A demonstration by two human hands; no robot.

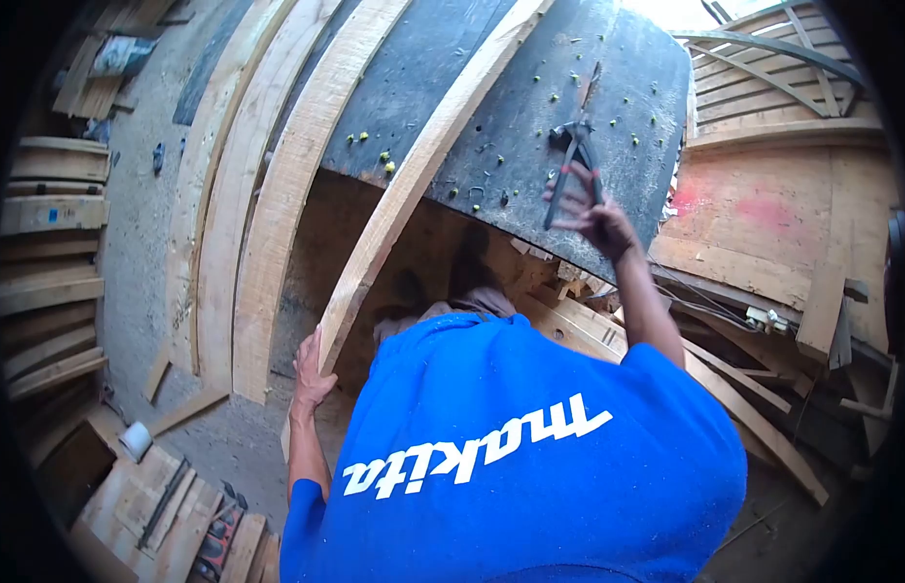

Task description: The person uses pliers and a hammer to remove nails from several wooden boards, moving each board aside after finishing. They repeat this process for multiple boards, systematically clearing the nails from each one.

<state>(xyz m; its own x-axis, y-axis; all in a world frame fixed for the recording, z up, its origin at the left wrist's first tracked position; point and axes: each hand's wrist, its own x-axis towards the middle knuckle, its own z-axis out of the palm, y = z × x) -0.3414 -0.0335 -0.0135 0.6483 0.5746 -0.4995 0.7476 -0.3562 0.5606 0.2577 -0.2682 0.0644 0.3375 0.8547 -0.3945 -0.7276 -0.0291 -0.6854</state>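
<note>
My left hand [313,371] grips the near end of a long wooden plank [399,199], with the thumb side against its edge. The plank slants up and away across a dark work table [472,126]. Over the right part of the table, my right hand [608,225] is closed around the handles of black pincers [575,160] with red bands; its fingers are somewhat blurred. A narrow rusty-brown piece [590,89] shows just beyond the pincers' head. Small yellow-green bits [389,167] and dark specks dot the tabletop around both.
Several curved planks [312,136] lie side by side left of the held one. Timber stacks [49,243] line the far left. Loose offcuts [569,321] and boards lie below the table's near edge. A plywood surface [754,209] with pink marks stands right.
</note>
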